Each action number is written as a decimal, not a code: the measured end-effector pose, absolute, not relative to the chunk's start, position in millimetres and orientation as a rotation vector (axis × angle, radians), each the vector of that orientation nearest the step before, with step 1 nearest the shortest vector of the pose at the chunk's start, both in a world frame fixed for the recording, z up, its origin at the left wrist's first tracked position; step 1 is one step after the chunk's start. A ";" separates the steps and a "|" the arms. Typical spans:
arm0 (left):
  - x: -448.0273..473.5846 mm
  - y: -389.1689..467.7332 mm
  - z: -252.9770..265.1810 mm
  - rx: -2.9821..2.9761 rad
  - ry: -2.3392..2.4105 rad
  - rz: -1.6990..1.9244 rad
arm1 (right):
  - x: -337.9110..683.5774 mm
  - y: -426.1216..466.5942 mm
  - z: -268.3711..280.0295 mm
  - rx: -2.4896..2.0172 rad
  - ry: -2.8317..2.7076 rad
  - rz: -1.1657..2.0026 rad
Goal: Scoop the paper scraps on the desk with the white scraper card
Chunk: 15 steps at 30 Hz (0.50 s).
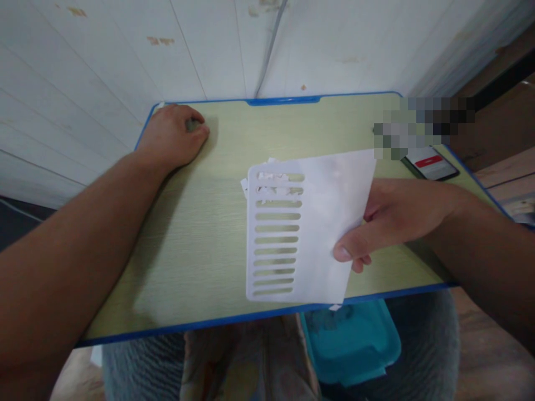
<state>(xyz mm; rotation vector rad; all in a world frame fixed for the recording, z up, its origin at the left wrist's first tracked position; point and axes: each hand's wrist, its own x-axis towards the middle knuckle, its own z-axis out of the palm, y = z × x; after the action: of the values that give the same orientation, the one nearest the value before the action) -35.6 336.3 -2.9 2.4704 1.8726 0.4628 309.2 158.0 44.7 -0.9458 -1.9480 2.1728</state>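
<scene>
My right hand (pixel 388 223) grips a thin white slotted sheet (pixel 321 223) by its right side, thumb on the near face and fingers behind it. A column of long rounded slots runs down the sheet's left part. Torn white paper scraps (pixel 273 191) show through the upper slots and past the upper left corner. Another small scrap (pixel 335 307) peeks out under the bottom edge. At the table's far left corner, my left hand (pixel 178 133) rests with fingers curled and thumb meeting the index finger. Whatever lies within those fingers, if anything, is hidden.
The pale wooden-patterned table (pixel 200 250) has a blue rim and stands against a white plank wall (pixel 125 50) with a cable (pixel 270 50). A phone (pixel 432 164) lies at the right, beside a blurred-out area. Below the front edge sits a turquoise container (pixel 355 345).
</scene>
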 end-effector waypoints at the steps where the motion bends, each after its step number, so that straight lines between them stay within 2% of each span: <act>1: -35.4 336.1 -2.6 2.468 1.871 0.464 | 308.1 157.3 45.6 -0.957 -1.927 2.164; 10: -38.4 338.2 -0.9 2.504 1.857 0.472 | 295.4 151.5 45.8 -0.999 -1.831 2.067; 15: -38.8 338.9 -0.4 2.519 1.820 0.485 | 281.1 150.3 36.5 -1.032 -1.728 1.573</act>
<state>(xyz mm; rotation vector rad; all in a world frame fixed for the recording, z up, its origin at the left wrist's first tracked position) -38.8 338.9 -0.4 2.5192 1.8197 0.4853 281.1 150.3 36.5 -1.0316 -1.7284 1.5735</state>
